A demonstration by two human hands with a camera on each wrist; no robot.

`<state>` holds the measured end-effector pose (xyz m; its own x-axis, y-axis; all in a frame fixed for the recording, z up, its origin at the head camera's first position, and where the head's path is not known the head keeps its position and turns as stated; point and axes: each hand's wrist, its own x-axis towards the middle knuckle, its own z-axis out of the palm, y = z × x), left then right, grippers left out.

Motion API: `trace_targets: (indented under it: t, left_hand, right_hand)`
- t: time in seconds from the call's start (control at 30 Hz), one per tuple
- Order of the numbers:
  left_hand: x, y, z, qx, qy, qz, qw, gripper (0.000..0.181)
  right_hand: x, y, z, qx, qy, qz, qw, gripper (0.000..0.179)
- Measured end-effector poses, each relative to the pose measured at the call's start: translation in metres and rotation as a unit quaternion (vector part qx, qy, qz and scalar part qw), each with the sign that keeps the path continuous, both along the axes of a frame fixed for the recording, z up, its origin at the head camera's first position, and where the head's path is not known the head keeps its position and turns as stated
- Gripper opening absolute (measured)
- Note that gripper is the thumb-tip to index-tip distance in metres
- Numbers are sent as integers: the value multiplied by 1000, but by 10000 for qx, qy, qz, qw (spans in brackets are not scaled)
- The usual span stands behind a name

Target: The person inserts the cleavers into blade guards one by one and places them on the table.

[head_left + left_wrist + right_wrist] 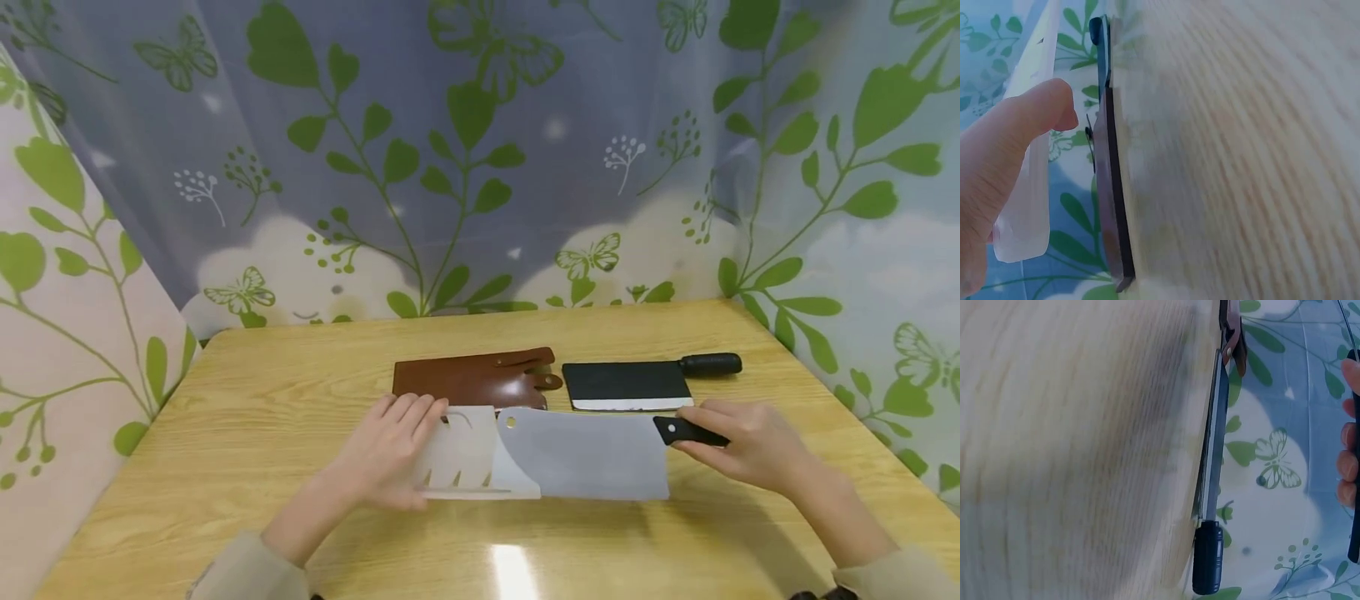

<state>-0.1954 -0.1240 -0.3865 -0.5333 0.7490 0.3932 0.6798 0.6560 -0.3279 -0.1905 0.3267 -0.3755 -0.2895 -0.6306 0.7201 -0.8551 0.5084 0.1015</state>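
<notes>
My left hand (393, 454) grips a white plastic blade guard (468, 467) by its left end, the thumb at its lower edge. With my right hand (753, 442) I hold a cleaver (592, 457) by its black handle. Its broad silver blade points left, and the holed front end is at the guard's curved mouth. Both are raised above the table. In the left wrist view the thumb lies across the guard (1035, 206). At the right edge of the right wrist view, fingers (1347, 464) wrap the handle (1356, 531).
Behind the hands, a brown leather knife sheath (457, 377) with snap straps lies on the wooden table (247, 433). To its right is a second cleaver (626, 383) with a dark blade and black handle. A leaf-patterned curtain (570, 208) hangs behind the table.
</notes>
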Motion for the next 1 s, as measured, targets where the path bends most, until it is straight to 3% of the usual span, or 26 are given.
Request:
trace_targets:
  t: [0.23,0.67,0.9,1.0]
  left_hand:
    - [3,-2,-5,3,93,-61,9999,113]
    - [2,-4,1,123,106,-267,9995,114]
    - [3,-3,2,-37,3,-179,9998,115]
    - [3,0,1,-157,98,-299,9994,115]
  right_hand:
    - [9,-5,1,163,-348,-230,9990,38]
    - [12,-9,2,116,-272,-226,9993,40]
    - [13,-9,1,198,-178,-206,9994,39]
    - [13,-11,0,174,-94,-131,9997,40]
